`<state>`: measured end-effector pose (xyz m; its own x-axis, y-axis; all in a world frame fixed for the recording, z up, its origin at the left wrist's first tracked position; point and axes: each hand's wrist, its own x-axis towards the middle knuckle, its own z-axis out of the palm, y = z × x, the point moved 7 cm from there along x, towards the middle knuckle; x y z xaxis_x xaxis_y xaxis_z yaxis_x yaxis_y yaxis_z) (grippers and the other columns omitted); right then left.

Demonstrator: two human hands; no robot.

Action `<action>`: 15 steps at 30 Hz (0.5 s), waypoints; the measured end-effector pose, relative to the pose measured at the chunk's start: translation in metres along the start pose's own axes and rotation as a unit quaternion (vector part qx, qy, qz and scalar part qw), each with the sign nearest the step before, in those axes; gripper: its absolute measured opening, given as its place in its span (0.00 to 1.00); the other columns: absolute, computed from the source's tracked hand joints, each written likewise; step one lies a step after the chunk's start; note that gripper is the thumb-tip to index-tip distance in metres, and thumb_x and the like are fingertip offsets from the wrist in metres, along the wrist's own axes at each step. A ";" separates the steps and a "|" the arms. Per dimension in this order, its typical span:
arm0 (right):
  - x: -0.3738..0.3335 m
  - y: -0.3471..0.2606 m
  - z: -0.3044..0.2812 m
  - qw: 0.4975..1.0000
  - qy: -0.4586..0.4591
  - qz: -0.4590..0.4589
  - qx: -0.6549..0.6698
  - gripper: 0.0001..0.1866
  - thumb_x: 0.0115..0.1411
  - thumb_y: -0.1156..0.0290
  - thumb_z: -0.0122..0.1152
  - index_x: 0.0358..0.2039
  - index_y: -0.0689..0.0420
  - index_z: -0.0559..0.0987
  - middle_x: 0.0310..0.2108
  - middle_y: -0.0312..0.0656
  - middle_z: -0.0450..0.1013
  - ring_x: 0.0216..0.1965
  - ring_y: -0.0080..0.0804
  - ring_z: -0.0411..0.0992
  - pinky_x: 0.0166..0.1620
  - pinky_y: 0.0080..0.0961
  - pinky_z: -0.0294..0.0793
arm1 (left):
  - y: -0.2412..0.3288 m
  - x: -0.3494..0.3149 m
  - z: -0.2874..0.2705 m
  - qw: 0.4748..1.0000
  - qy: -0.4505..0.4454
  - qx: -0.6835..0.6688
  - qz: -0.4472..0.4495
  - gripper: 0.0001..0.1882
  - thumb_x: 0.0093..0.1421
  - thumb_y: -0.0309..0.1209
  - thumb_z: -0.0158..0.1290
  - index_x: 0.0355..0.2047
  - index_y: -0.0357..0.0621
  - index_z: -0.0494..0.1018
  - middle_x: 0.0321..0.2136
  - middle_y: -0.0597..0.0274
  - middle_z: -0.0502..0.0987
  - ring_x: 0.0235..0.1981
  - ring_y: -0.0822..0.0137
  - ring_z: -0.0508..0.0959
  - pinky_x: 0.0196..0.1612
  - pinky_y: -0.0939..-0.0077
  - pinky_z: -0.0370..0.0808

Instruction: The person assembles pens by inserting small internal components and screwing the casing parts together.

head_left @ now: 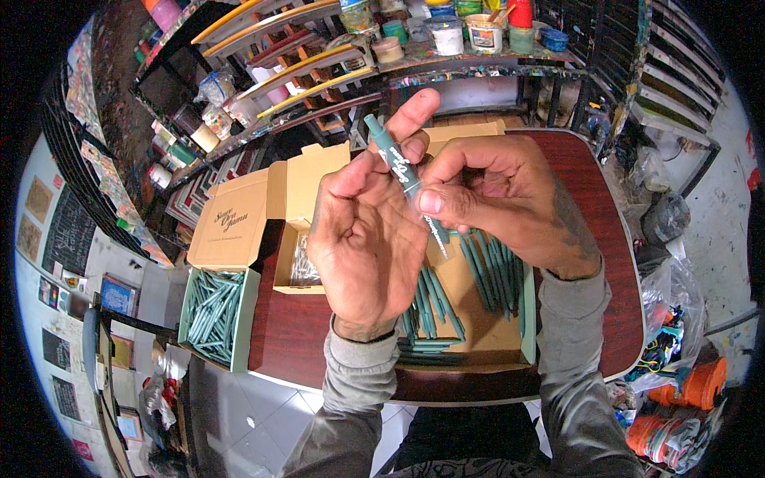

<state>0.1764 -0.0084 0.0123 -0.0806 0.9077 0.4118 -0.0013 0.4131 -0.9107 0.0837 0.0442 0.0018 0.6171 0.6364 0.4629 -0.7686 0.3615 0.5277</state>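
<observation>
Near the upper middle of the frame, 1 green pen (390,153) with white lettering is held up between the person's 2 hands, tilted so that its top end points to the upper left. The left hand (370,243) is turned palm toward the camera, its thumb and fingers grasping the upper part of the pen, with 1 finger standing out above it. The right hand (514,191), just to the right, pinches with thumb and forefinger at the lower part of the pen; a clear film seems to show at that pinch, though it is too small to be sure of.

Below the hands, right of centre, a large shallow box (488,342) holds loose bundles of green pens (496,275), lying in at least 2 groups. Left of centre, a cardboard box (297,286), its flaps raised, contains clear plastic pieces (304,259), partly hidden by the left hand. Farther left, a small green-sided box (245,323) is filled with a heap of pens (213,312); its printed lid (225,227) is folded back. All 3 boxes rest on a dark red table (288,338). Across the top of the frame, paint tubs (484,36) stand on a stained shelf (446,73); orange containers (703,384) sit at the lower right.
</observation>
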 end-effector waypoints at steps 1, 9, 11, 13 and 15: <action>0.000 0.001 0.000 1.000 0.002 -0.003 0.006 0.06 0.60 0.73 0.60 0.31 0.64 0.78 0.31 0.37 0.75 0.36 0.21 0.72 0.43 0.20 0.72 | 0.000 0.000 0.000 1.000 -0.007 0.006 0.006 0.26 0.65 0.42 0.34 0.53 0.35 0.68 0.63 0.47 0.60 0.51 0.68 0.68 0.59 0.70 0.62; 0.000 0.004 -0.003 0.999 0.016 -0.015 0.026 0.05 0.60 0.75 0.61 0.31 0.64 0.78 0.32 0.37 0.74 0.38 0.20 0.71 0.44 0.20 0.72 | -0.001 0.004 0.006 0.998 -0.059 0.017 0.019 0.23 0.64 0.38 0.41 0.52 0.33 0.69 0.60 0.49 0.62 0.48 0.66 0.65 0.53 0.72 0.67; 0.001 0.004 -0.001 0.999 0.018 -0.006 0.026 0.05 0.60 0.75 0.61 0.31 0.65 0.78 0.33 0.37 0.74 0.38 0.20 0.71 0.44 0.20 0.72 | 0.000 0.003 0.004 0.998 -0.045 0.038 0.014 0.22 0.64 0.38 0.42 0.51 0.35 0.71 0.61 0.49 0.61 0.48 0.67 0.65 0.53 0.72 0.67; 0.001 0.004 -0.001 0.999 0.021 -0.003 0.025 0.05 0.60 0.75 0.61 0.31 0.65 0.78 0.33 0.37 0.74 0.38 0.20 0.71 0.44 0.20 0.72 | -0.001 0.002 0.001 0.998 -0.015 0.062 0.006 0.23 0.64 0.39 0.43 0.52 0.35 0.70 0.60 0.49 0.62 0.48 0.67 0.65 0.53 0.72 0.67; 0.001 0.004 -0.001 0.999 0.024 -0.007 0.025 0.06 0.60 0.75 0.61 0.31 0.65 0.78 0.33 0.36 0.74 0.38 0.20 0.71 0.44 0.20 0.72 | -0.001 0.002 0.007 0.997 -0.038 0.055 0.037 0.26 0.64 0.39 0.44 0.56 0.31 0.64 0.55 0.53 0.65 0.48 0.67 0.65 0.53 0.72 0.67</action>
<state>0.1776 -0.0057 0.0087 -0.0328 0.9051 0.4238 -0.0528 0.4219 -0.9051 0.0867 0.0407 0.0074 0.5741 0.6030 0.5539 -0.7916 0.2359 0.5637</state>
